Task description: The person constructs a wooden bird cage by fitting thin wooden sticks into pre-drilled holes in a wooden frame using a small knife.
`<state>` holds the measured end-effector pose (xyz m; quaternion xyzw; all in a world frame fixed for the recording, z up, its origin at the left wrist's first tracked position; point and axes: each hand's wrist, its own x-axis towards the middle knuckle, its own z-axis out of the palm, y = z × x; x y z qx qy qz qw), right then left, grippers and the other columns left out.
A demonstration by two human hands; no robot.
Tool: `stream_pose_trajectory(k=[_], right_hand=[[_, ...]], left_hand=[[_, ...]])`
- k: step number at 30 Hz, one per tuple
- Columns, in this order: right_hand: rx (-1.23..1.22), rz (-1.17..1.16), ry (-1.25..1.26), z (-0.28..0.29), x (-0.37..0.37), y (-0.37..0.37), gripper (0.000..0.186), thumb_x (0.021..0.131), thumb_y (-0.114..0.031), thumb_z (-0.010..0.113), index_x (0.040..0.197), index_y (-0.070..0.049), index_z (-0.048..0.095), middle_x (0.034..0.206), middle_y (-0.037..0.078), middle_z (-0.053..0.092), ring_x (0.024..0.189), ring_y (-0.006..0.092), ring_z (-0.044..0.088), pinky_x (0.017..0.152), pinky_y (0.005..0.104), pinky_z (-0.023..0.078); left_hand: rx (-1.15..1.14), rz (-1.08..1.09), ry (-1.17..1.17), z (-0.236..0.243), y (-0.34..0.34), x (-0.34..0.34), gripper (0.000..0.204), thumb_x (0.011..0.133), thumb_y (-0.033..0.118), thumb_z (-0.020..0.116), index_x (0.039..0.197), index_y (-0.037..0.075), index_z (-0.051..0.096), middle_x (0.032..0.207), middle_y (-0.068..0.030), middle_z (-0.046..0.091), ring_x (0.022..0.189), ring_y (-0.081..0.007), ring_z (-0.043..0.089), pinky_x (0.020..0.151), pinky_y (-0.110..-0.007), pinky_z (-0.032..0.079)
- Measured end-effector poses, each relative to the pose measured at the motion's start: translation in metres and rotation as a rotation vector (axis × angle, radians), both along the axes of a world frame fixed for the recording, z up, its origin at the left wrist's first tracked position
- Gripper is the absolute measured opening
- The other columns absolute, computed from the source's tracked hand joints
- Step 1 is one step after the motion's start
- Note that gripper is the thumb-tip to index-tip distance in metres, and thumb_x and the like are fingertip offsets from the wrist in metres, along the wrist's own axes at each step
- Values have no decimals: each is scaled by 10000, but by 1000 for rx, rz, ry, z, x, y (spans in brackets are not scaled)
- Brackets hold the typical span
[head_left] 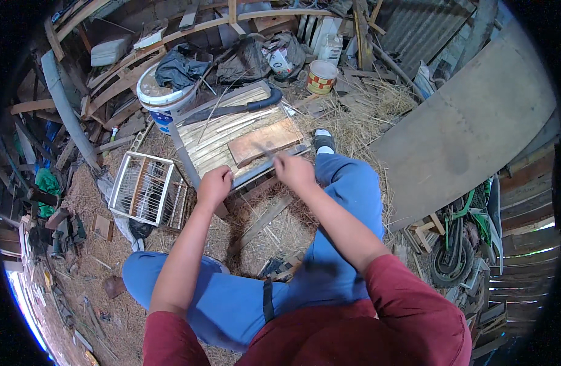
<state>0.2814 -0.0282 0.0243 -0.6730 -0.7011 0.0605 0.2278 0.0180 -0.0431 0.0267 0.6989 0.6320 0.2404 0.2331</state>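
A low table with a slatted top (210, 137) stands in front of my knees. On it lies a flat reddish-brown wooden block (265, 141), set at a slant. My left hand (214, 186) is closed at the table's near edge, left of the block; what its fingers hold, if anything, is hidden. My right hand (294, 172) is closed just off the block's near right side. A thin dark blur (266, 150) reaches from its fingers over the block, too smeared to name. Behind the block rests a machete (231, 111) with a black handle, lying across the slats.
A white wire cage (143, 189) stands left of the table. Behind are a white and blue bucket (164, 100), a red and yellow tin (322, 77) and dark bags (244, 61). A large grey sheet (463, 128) leans at right. Straw and wood scraps cover the ground.
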Motion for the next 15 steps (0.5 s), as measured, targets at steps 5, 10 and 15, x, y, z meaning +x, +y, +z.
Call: stream_pose_trajectory(k=[5,10,15], right_hand=[[-88,34,-33,7,8,3,315,995,-415,581,999,-131,718,805,195,738,753,410,731,666,562,574],[-104,27,40,4,-16,-16,307,998,-403,576,983,-124,704,801,202,732,760,418,726,679,568,574],[-51,-83,-4,-3,8,11,349,1009,-412,546,977,-126,744,853,205,747,782,419,733,715,555,587]], left_hand=[[-10,-9,-10,1,1,-1,220,975,255,623,992,58,720,910,-218,716,887,-430,692,787,-479,539],[-43,-24,29,-2,1,-5,216,979,250,604,1013,80,731,967,-225,722,934,-447,684,816,-507,544],[-86,-32,13,4,5,-3,232,989,267,592,1010,78,725,975,-228,718,942,-443,680,820,-508,539]])
